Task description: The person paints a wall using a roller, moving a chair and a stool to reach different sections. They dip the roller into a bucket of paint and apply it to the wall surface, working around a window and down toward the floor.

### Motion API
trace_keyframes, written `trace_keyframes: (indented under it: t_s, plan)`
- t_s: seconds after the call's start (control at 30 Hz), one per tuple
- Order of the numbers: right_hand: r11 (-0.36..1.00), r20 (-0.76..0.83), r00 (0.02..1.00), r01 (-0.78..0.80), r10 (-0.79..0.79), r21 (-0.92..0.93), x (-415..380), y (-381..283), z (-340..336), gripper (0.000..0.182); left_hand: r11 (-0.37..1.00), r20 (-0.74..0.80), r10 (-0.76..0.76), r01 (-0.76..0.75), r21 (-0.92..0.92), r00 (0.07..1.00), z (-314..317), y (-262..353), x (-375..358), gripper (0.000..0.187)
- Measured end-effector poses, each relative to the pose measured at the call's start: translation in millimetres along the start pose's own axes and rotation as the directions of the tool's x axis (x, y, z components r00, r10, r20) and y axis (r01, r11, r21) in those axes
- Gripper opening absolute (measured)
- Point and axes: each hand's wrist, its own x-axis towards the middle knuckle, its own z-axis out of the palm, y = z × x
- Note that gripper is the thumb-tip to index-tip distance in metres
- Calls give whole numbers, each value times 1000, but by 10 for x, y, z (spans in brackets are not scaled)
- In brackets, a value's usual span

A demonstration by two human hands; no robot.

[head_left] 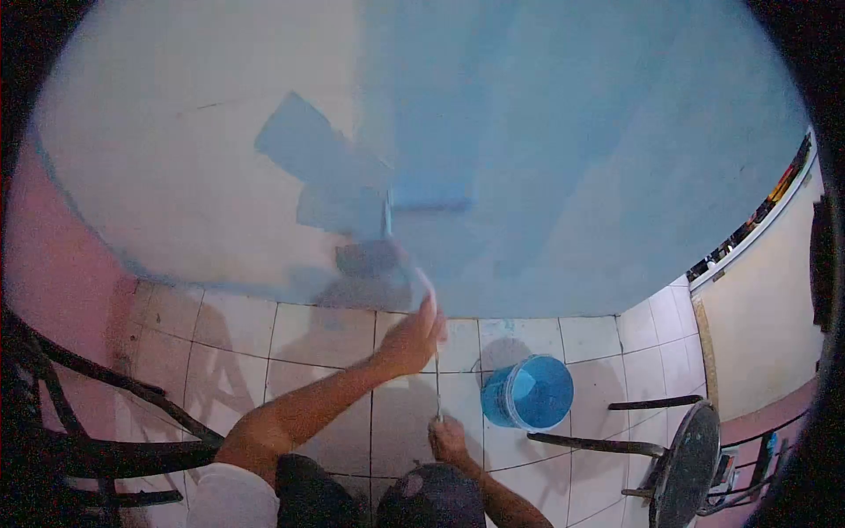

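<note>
A paint roller [431, 201] rests against the wall [546, 132], with its thin frame and pale handle reaching down toward me. My left hand [414, 341] is closed around the handle just above the floor line. Lower down, my right hand [448, 439] grips the lower end of the thin pole, near my knees. Blue paint covers the wall's right side, while the left side is pale with several blue patches beside the roller. To the right of both hands, a bucket [539, 392] with blue paint stands on the tiled floor [405, 414].
At the lower right is a dark round stool [687, 466] with its legs pointing toward the bucket. Dark chair frames [114, 458] stand at the left. A pink wall [75, 238] borders the left side. A shelf edge with small items [757, 220] runs along the right.
</note>
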Motion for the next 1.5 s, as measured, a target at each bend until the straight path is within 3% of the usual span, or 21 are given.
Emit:
trace_keyframes:
  t_s: [0.07,0.17,0.27,0.37,0.4,0.5,0.57,0.67,0.7,0.73,0.8,0.87,0.97,1.0,1.03,1.07,1.13,1.23,1.33,1.4,1.5]
  plan:
    - [958,20,963,-270,270,97,-504,1147,14,34,992,91,73,-82,101,993,615,-741,-104,33]
    - [929,-132,934,-301,333,214,-874,1153,66,39,832,331,287,-405,379,899,1155,-1335,-22,26]
    - [911,-112,907,-390,405,137,-806,929,-30,42,930,233,33,-116,350,972,1021,-665,35,26]
    - [953,-94,959,-249,267,172,-363,665,-63,40,963,100,74,-97,249,992,785,-79,228,32]
    - [933,-50,957,-266,286,243,-199,242,-110,39,997,-5,79,-79,10,997,656,108,304,36]
    - [852,70,933,-350,352,390,23,-493,-176,37,965,-84,261,-263,-4,962,479,371,422,39]
    - [839,102,925,-374,365,396,-34,-376,-170,34,990,-15,140,-139,23,990,594,208,289,40]
    - [895,79,930,-366,358,255,-568,750,-69,26,997,139,29,-39,69,990,1193,-832,142,42]
    - [891,96,912,-410,399,195,-764,1122,-7,24,968,241,118,-165,189,963,1301,-1186,50,40]
    - [929,97,936,-316,339,-191,-845,1220,43,24,936,306,116,-208,286,945,1408,-1381,2,38]
    - [575,166,958,1,233,-818,-983,1435,135,24,861,383,43,-229,455,923,1612,-1657,-39,33]
    - [884,-37,996,-91,83,-459,-1076,1534,148,32,857,329,-71,-111,503,941,1624,-1542,37,31]
    - [859,-72,980,-196,184,-474,-891,1505,80,37,874,178,101,-173,455,979,1393,-886,123,33]
    - [920,-57,973,-232,226,-314,-748,1412,54,38,849,128,211,-247,467,969,1258,-580,139,35]
    - [951,-43,963,-270,267,-147,-583,1218,23,38,978,31,4,-10,209,1000,1130,-187,222,36]
    - [912,-44,959,-251,280,325,-473,883,-12,38,989,49,44,-50,139,998,957,74,328,37]
    - [865,-65,981,-129,183,485,-463,768,-67,37,992,22,110,-111,52,994,913,180,366,37]
    - [998,-93,995,-27,23,-48,-500,854,-190,40,981,23,166,-167,94,986,1068,35,312,35]
    - [961,-204,940,-262,275,87,-1003,1062,-103,53,990,229,-69,38,137,971,1539,-896,215,32]
    - [884,-109,879,-451,463,122,-1254,1581,-145,50,967,277,-218,246,-70,936,1957,-1524,152,28]
    - [918,-218,965,-215,147,-333,-1251,1299,-262,42,951,246,-85,152,-267,966,2082,-1674,135,22]
